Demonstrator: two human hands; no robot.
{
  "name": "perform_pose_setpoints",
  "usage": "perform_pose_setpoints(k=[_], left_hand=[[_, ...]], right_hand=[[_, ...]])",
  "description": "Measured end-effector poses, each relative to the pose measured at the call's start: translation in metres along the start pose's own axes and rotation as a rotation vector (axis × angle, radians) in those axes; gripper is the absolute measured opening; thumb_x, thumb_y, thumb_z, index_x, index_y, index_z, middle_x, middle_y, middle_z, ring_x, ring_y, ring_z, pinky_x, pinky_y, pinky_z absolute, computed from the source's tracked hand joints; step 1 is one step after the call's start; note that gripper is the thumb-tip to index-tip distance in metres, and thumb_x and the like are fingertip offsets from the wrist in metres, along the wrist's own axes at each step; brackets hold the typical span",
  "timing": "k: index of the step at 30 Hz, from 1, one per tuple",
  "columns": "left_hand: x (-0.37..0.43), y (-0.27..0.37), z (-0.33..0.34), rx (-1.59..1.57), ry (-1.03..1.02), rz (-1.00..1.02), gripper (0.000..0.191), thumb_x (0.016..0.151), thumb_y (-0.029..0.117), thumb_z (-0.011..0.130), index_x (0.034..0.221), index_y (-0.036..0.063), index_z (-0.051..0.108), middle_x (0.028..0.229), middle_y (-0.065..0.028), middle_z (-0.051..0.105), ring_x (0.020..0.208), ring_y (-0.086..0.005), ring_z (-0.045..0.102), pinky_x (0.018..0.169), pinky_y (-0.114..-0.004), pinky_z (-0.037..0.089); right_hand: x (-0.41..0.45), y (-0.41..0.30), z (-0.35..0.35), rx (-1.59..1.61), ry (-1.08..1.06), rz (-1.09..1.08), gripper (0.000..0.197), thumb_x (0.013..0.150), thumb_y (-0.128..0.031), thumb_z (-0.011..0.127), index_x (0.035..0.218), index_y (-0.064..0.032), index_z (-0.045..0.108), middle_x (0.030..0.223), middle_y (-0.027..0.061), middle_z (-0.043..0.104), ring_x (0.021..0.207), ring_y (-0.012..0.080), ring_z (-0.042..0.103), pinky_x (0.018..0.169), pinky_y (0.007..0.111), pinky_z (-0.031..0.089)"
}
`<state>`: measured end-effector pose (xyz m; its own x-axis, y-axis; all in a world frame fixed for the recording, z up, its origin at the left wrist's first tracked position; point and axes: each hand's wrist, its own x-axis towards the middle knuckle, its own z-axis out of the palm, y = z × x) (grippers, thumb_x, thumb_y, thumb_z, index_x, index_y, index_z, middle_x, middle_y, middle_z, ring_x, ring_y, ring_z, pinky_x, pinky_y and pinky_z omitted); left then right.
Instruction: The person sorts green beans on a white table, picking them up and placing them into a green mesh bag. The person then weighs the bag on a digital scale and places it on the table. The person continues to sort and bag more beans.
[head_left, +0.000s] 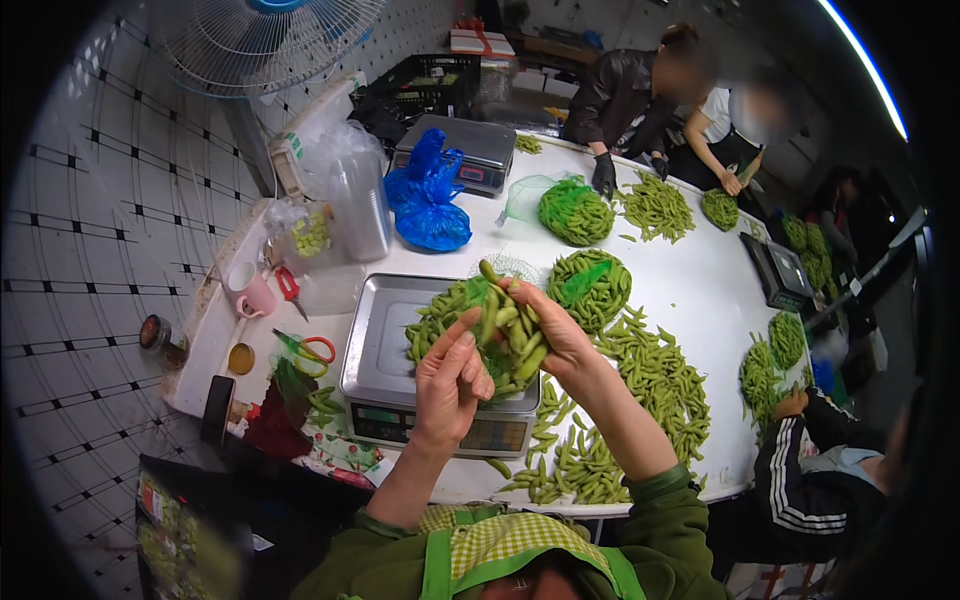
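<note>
My right hand (551, 326) holds a bunch of green soybean pods (517, 337) above the steel pan of a digital scale (382, 322). At its left, my left hand (454, 375) has its thumb and forefinger pinched together near the pods; whether a pod or net is between them I cannot tell. Under both hands, a green mesh bag of pods (435, 319) rests on the pan, partly hidden by them. Loose pods (664, 382) lie in a wide heap right of the scale. Beyond my right hand sits a filled net bag (590, 289).
Scissors with orange handles (319, 351), red-handled snips (289, 289), a pink mug (253, 289) and a phone (217, 409) lie at left. Behind the scale stand a blue plastic bag (433, 199) and stacked clear containers (361, 206). Co-workers handle pods across the table (697, 281) and at right.
</note>
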<state>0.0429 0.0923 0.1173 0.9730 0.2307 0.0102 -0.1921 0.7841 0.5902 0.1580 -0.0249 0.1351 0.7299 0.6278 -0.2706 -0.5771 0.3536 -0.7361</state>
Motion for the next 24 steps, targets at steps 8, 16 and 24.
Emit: perform_pose_setpoints(k=[8, 16, 24], left_hand=[[0.003, 0.009, -0.010, -0.197, 0.012, 0.092, 0.035, 0.099, 0.015, 0.043, 0.134, 0.0103, 0.046, 0.061, 0.0051, 0.042, 0.048, -0.0039, 0.045, 0.044, -0.018, 0.040], [0.017, 0.024, 0.000, -0.020, -0.040, 0.241, 0.043, 0.095, 0.009, 0.047, 0.138, 0.0047, 0.039, 0.098, -0.0034, 0.059, 0.095, -0.0166, 0.064, 0.074, -0.025, 0.054], [0.002, 0.016, -0.016, 0.569, 0.150, 0.411, 0.034, 0.093, 0.008, 0.047, 0.127, 0.0032, 0.052, 0.106, -0.0036, 0.056, 0.093, -0.0113, 0.059, 0.077, -0.025, 0.047]], right_hand=[[0.017, 0.010, -0.013, -0.525, 0.199, -0.218, 0.038, 0.089, -0.018, 0.056, 0.126, -0.0072, 0.052, 0.111, 0.0079, 0.058, 0.094, 0.0178, 0.058, 0.080, 0.031, 0.051], [-0.002, -0.025, -0.008, -0.289, 0.103, -0.066, 0.055, 0.086, -0.016, 0.057, 0.137, -0.0030, 0.040, 0.106, 0.0044, 0.046, 0.101, 0.0133, 0.045, 0.094, 0.048, 0.042], [-0.028, -0.039, -0.014, -0.821, -0.022, -0.327, 0.040, 0.090, -0.019, 0.054, 0.124, 0.0020, 0.056, 0.120, 0.0136, 0.058, 0.105, 0.0170, 0.057, 0.088, 0.032, 0.045]])
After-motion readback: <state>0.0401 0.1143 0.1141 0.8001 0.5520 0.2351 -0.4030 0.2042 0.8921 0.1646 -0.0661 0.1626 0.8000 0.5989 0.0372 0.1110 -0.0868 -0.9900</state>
